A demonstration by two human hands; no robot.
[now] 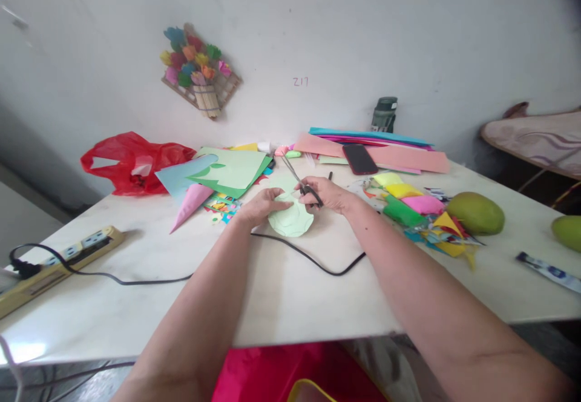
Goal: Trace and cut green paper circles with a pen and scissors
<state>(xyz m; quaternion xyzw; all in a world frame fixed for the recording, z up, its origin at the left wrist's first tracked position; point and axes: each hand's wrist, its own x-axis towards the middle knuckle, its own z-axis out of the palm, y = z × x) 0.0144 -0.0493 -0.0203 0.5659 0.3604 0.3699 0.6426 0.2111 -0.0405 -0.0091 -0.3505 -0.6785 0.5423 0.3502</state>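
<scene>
Bare forearms reach over the white tabletop (281,293); left hand (262,206) pinches the thin, floppy, light-green paper cutout (290,220) by its edge, right hand (327,194) grips black-handled scissors (300,184), cutting it mid-table.

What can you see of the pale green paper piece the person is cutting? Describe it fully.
The pale green paper piece is a thin, roundish sheet with curved lines across it. It sits low over the white table, above a black cable. The left hand grips its upper left edge; scissors in the right hand meet its upper right edge.
</scene>
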